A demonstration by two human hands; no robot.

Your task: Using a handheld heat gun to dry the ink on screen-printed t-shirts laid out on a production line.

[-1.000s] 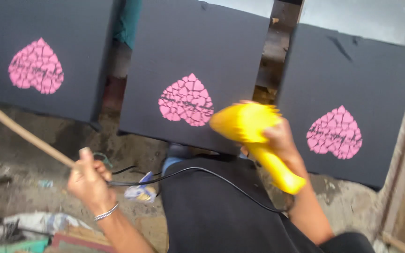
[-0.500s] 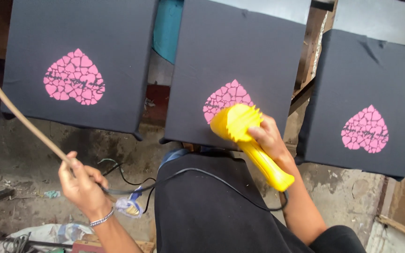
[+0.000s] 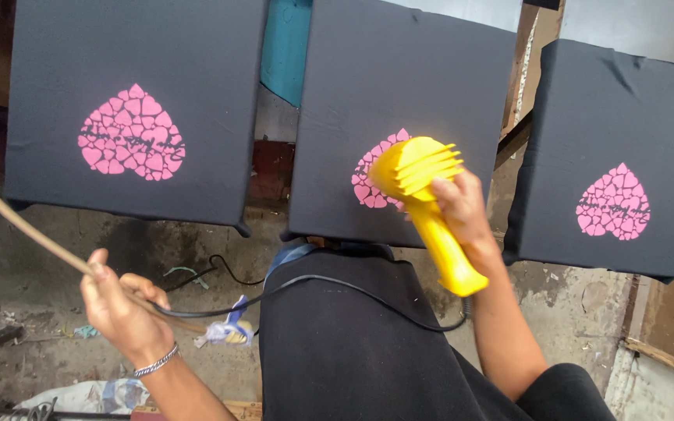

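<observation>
The floor [image 3: 56, 234] is grey, dirty concrete, and three black cloth boards stand above it in a row, each with a pink heart made of many little hearts. The yellow hot-air blower [image 3: 423, 204] is in the middle of the view, at about 3 o'clock from the centre, with its wide ribbed mouth right in front of the pink heart [image 3: 376, 179] on the middle board [image 3: 399, 86], hiding part of it. The right hand [image 3: 462, 209] is wrapped tight around the blower's handle, fingers closed all the way. A black cord [image 3: 337, 284] runs from the bottom of the handle across the person's black clothes [image 3: 352, 351] toward 9 o'clock. The left hand [image 3: 118, 308], down at 8 o'clock, is closed around a thin tan stick [image 3: 17, 222] that slants up toward 10 o'clock, and the cord passes by those fingers too; I cannot tell if they hold it. A silver bracelet [image 3: 156, 362] sits on that wrist. A bit of blue and white cloth [image 3: 226, 327] lies just beside the left hand at 3 o'clock. The left board [image 3: 134, 54] with its heart [image 3: 131, 134] is at 10 o'clock, and the right board [image 3: 626, 117] with its heart [image 3: 613, 201] is at 3 o'clock
</observation>
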